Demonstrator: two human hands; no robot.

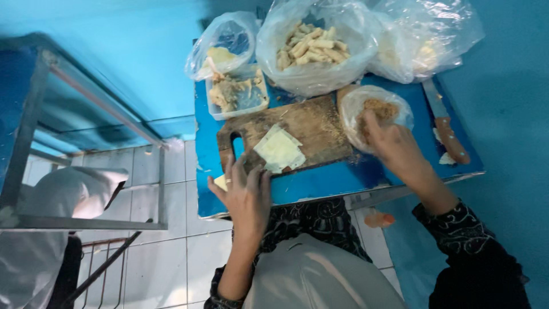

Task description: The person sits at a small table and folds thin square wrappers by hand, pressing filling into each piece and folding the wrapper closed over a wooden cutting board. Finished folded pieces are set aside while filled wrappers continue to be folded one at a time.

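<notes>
1. Left hand (247, 191) lay open, fingers spread, just below the thin pale wrapper sheets (279, 150) on the cutting board (309, 123).
2. Right hand (393, 143) reached with loosely curled fingers into the filling bowl (374, 109), holding nothing I could make out.
3. Sheets looked light, floppy and tearable; best lifted by a corner.

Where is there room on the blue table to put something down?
Bare blue table shows along the front edge, between the left hand and right hand, below the cutting board. The back is crowded with plastic bags.
</notes>
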